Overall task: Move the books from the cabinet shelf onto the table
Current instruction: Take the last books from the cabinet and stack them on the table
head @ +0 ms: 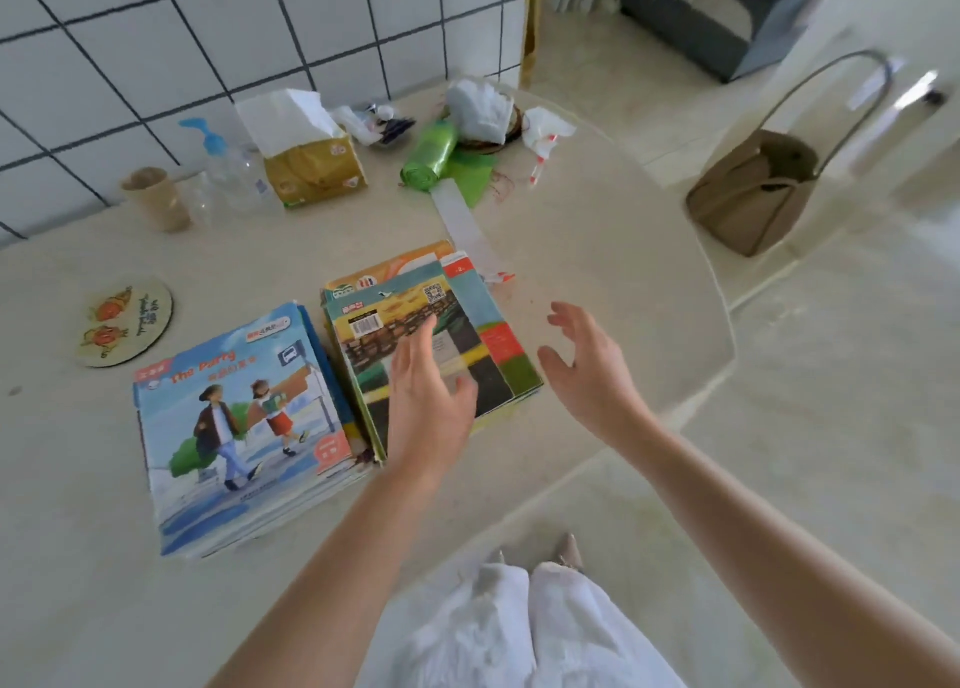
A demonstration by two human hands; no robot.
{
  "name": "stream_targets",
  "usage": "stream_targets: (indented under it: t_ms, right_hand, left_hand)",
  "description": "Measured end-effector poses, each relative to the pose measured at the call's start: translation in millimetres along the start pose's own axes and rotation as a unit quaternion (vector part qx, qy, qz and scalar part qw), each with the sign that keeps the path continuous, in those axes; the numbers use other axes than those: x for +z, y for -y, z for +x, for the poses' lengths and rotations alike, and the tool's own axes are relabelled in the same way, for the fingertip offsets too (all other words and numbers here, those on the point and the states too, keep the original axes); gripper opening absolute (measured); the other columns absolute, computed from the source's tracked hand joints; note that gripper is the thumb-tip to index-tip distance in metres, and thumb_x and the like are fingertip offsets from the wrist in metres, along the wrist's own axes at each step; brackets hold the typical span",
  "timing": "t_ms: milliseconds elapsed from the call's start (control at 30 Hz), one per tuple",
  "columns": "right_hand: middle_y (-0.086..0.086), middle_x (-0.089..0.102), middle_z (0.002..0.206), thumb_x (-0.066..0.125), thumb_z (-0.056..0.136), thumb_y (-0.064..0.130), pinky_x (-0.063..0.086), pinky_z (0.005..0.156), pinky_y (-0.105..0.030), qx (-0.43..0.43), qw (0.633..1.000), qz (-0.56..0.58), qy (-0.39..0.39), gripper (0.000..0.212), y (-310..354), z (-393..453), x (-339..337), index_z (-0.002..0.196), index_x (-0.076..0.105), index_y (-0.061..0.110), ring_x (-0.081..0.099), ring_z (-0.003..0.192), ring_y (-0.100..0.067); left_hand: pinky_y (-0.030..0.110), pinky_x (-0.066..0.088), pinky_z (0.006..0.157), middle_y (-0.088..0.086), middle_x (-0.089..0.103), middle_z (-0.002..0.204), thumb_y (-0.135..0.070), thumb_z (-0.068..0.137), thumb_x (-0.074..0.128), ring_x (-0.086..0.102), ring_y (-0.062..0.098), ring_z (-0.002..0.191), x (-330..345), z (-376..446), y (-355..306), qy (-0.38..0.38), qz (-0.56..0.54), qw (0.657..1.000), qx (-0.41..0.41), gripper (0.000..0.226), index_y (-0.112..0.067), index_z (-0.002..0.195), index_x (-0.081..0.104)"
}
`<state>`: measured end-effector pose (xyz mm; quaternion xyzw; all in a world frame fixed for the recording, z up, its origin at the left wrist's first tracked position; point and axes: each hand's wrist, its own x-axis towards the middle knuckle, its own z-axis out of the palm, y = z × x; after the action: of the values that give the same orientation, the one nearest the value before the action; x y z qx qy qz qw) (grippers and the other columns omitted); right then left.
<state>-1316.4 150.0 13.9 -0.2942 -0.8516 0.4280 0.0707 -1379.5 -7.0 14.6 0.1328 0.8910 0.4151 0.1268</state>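
Two stacks of thin picture books lie side by side on the pale table (pixel 597 250). The left stack (pixel 239 422) has a blue cover showing two walking children. The right stack (pixel 415 323) shows a back cover with a barcode, a QR code and a wall picture. My left hand (pixel 426 401) hovers over the near part of the right stack, fingers straight, holding nothing. My right hand (pixel 592 365) is spread just right of that stack, apart from it and empty. The cabinet shelf is out of view.
Along the tiled wall stand a paper cup (pixel 156 198), a clear pump bottle (pixel 228 167), a tissue pack (pixel 306 152), a green bag roll (pixel 431 154) and crumpled wrappers. A round coaster (pixel 124 323) lies at the left. A brown bag (pixel 753 188) sits on the floor right of the table.
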Motion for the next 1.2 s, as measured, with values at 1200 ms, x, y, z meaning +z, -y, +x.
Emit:
stream_targets:
  t_ms: [1200]
  right_hand:
    - [0.001, 0.062, 0.116, 0.055, 0.093, 0.011, 0.038, 0.095, -0.021, 0.461, 0.736, 0.130, -0.478, 0.039, -340, -606, -251, 0.131, 0.049, 0.014, 0.053, 0.113, -0.009]
  left_hand:
    - [0.006, 0.044, 0.074, -0.016, 0.069, 0.083, -0.003, 0.086, 0.061, 0.060, -0.011, 0.080, 416, -515, -190, 0.634, 0.072, 0.677, 0.366, 0.029, -0.024, 0.105, 0.066]
